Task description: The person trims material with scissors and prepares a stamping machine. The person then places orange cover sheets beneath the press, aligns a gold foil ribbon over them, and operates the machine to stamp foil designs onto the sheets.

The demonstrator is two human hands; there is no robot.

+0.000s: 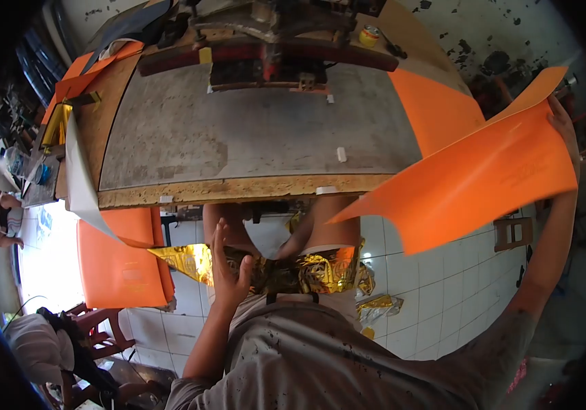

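Note:
My right hand [561, 121] is raised at the far right, its fingers closed on the edge of a large orange sheet [470, 181]. The sheet hangs in a curve from it, over the right corner of the grey work board [265, 137]. My left hand [230, 270] is upright above my lap, fingers stretched and thumb apart, holding nothing. Beside and behind it lies gold foil [323, 273] across my thighs. A strip of the foil, pale on its other side [84, 181], runs up to the table's left edge.
A heavy press [272, 51] stands over the board's back. Another orange sheet [436, 113] lies at the table's right. Orange sheets [125, 263] are stacked at lower left, near a red stool [105, 328]. Two other people [36, 345] are at the left. A yellow tin [369, 35] stands at the back.

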